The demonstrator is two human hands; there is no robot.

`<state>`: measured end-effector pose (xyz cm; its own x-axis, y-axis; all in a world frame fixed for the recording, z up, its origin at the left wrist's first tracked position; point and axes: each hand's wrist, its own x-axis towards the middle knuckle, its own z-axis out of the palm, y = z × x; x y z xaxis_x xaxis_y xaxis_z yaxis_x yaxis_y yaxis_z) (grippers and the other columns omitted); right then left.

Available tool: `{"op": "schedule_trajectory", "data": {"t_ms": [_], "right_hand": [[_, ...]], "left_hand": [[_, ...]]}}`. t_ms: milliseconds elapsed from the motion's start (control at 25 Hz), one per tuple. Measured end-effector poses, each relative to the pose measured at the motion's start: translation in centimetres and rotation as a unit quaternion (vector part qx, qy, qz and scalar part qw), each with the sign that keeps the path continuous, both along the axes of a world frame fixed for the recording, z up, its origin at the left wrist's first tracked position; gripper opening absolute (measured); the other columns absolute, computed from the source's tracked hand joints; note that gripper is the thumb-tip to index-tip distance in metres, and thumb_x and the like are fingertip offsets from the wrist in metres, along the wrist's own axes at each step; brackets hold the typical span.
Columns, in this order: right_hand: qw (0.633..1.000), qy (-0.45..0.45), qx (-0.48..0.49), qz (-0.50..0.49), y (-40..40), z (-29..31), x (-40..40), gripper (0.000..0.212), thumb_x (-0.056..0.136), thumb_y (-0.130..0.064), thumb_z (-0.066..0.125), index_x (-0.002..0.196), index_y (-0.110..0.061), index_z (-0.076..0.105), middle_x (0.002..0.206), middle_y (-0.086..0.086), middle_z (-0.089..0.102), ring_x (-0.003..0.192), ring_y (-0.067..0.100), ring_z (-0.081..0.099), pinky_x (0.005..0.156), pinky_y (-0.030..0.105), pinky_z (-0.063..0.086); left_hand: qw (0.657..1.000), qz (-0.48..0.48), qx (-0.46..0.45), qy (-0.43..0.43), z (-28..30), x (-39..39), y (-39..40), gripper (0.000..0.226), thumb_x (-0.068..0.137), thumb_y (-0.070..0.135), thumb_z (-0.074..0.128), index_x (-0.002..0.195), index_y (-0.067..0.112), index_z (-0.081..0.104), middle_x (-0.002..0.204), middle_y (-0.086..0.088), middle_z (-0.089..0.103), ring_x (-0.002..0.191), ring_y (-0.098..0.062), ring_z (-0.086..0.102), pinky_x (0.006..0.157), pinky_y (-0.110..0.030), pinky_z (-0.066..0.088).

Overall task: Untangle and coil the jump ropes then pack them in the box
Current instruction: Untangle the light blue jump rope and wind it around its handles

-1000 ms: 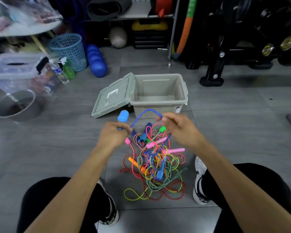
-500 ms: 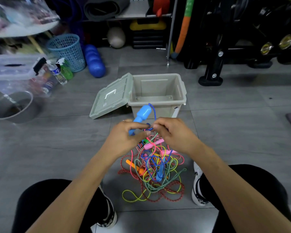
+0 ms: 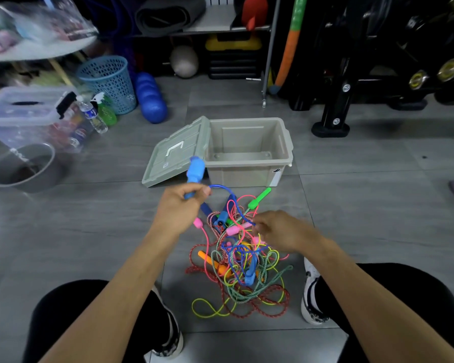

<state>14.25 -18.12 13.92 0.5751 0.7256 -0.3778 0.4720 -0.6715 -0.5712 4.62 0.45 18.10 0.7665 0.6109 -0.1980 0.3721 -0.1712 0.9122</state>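
While the left hand [image 3: 178, 205] is gripping a light-blue handle [image 3: 195, 170], that handle is pointing its free end toward 12 o'clock, long axis nearly upright. Its blue rope [image 3: 227, 191] is arching toward 4 o'clock, where the right hand [image 3: 281, 231] is pinching it above the tangled pile of ropes [image 3: 241, 271] lying on the floor. At 12 o'clock, the box [image 3: 247, 174] is sitting open and empty, with its lid [image 3: 176, 153] leaning against the 9 o'clock side.

blurred clear bin [image 3: 24, 113] at left edge; right hand's [image 3: 281, 231] fingers hidden
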Motion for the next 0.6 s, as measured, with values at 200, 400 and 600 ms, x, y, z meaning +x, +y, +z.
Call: {"op": "schedule_trajectory", "data": {"t_ms": [200,400,600], "right_hand": [[0.939,-0.106,0.291,-0.149,0.3,2.9,0.2,0.018,0.098,-0.011,0.045,0.097,-0.012,0.063,0.062,-0.013,0.052,0.060,-0.007,0.054,0.058,0.009,0.038],[0.944,-0.160,0.284,-0.048,0.0,3.2,-0.2,0.029,0.092,-0.022,0.041,0.094,-0.005,0.064,0.065,-0.003,0.054,0.069,0.015,0.052,0.058,0.020,0.035],[0.946,-0.116,0.301,-0.019,0.2,2.7,-0.7,0.025,0.094,-0.020,0.043,0.096,-0.008,0.065,0.065,-0.009,0.053,0.064,0.007,0.052,0.060,0.018,0.039]], "left_hand": [[0.940,-0.169,0.153,0.252,-2.5,-0.2,0.2,0.005,0.086,0.020,0.070,0.089,0.019,0.073,0.099,-0.004,0.062,0.084,-0.018,0.060,0.069,-0.014,0.038],[0.978,-0.162,0.127,0.036,-0.3,-0.3,-0.9,0.031,0.077,0.031,0.078,0.107,0.034,0.070,0.104,0.009,0.064,0.097,-0.005,0.058,0.083,-0.010,0.039],[0.969,-0.202,0.135,-0.047,-0.6,0.0,-2.4,0.012,0.085,0.031,0.071,0.095,0.029,0.076,0.084,-0.003,0.064,0.077,-0.006,0.056,0.072,-0.026,0.043]]}}
